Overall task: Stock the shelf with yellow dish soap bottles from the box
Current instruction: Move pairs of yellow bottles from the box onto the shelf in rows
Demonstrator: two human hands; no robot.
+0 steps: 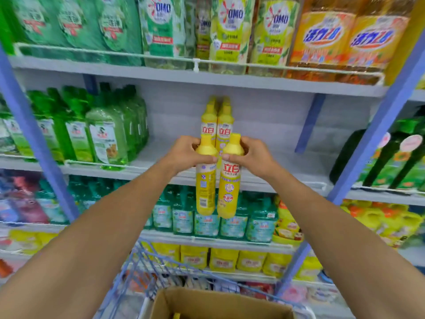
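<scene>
My left hand (186,154) grips the neck of a yellow dish soap bottle (205,189) whose back label faces me. My right hand (251,155) grips the neck of a second yellow bottle (230,189) with its red-lettered front showing. Both bottles hang upright side by side, touching, in front of the middle shelf (276,173). Two more yellow bottles (217,125) stand deeper on that shelf, right behind my hands. The open cardboard box (220,302) sits below in a blue wire cart, a bit of yellow showing inside.
Green detergent bottles (103,134) fill the left of the middle shelf; bare shelf lies to the right of the yellow bottles. A white wire rail (115,165) runs along the shelf front. Blue uprights (368,139) frame the bay. Packed shelves sit above and below.
</scene>
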